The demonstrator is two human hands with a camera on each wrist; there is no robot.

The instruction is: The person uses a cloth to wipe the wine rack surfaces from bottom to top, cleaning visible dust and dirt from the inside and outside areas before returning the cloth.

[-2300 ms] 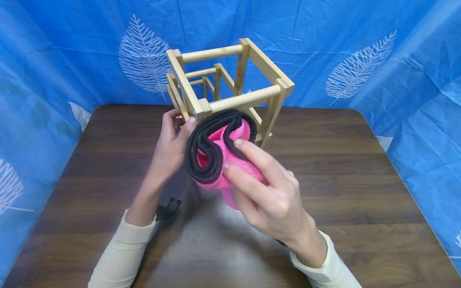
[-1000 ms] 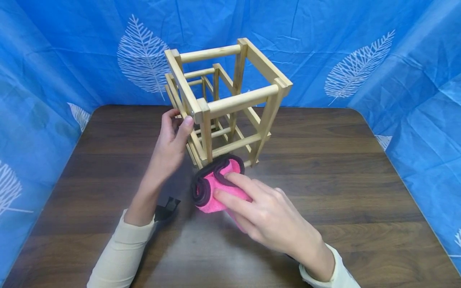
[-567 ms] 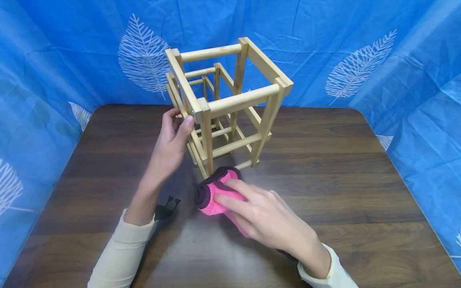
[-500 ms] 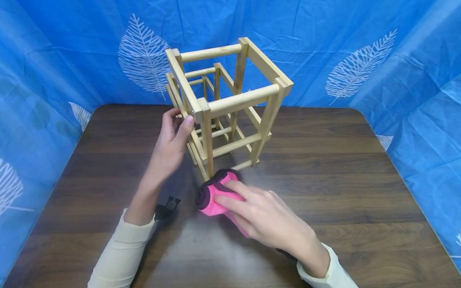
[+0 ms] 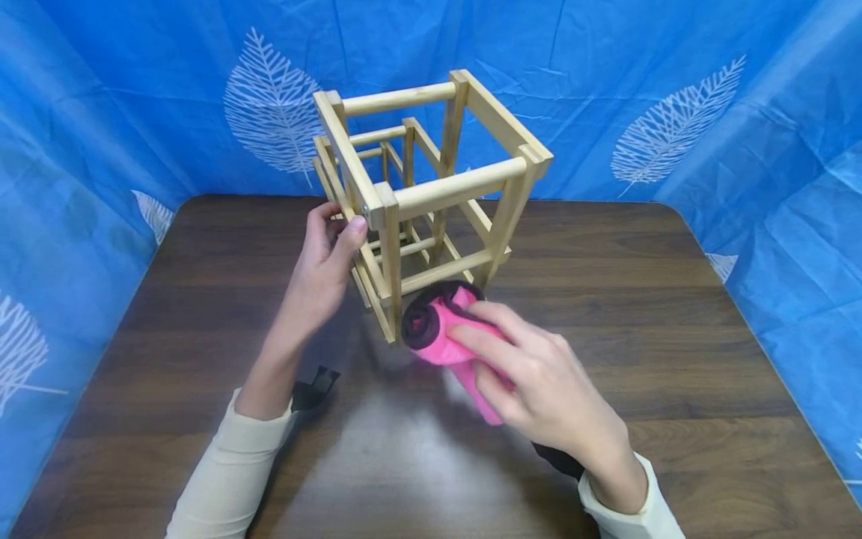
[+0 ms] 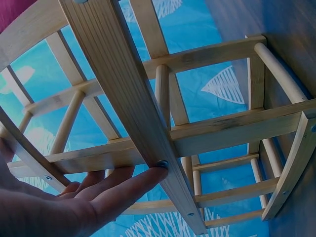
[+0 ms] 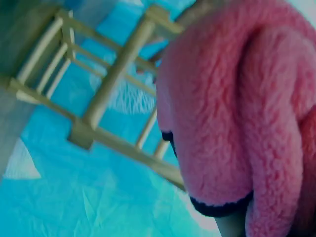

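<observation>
A light wooden rack [image 5: 465, 186] of slats and round rods stands at the back middle of the table. My left hand [image 5: 323, 269] grips its left side, thumb by the near corner post. In the left wrist view, fingertips reach a broad slat [image 6: 116, 79] at a screw head. My right hand [image 5: 539, 382] holds a bunched pink cloth [image 5: 447, 340] with dark edging, fingers pressed into its folds. The cloth overlaps the rack's lower front, just right of the near post. In the right wrist view the fluffy pink cloth [image 7: 212, 108] hides the right hand.
A dark brown wooden table [image 5: 673, 359] lies under everything. Blue curtains [image 5: 579, 90] with white leaf prints surround its back and sides. A black strap [image 5: 316, 388] hangs at the left wrist.
The right hand brought the cloth down from the rack's top front corner to the near post's foot, then up and to the right. The left hand and rack have stayed put.
</observation>
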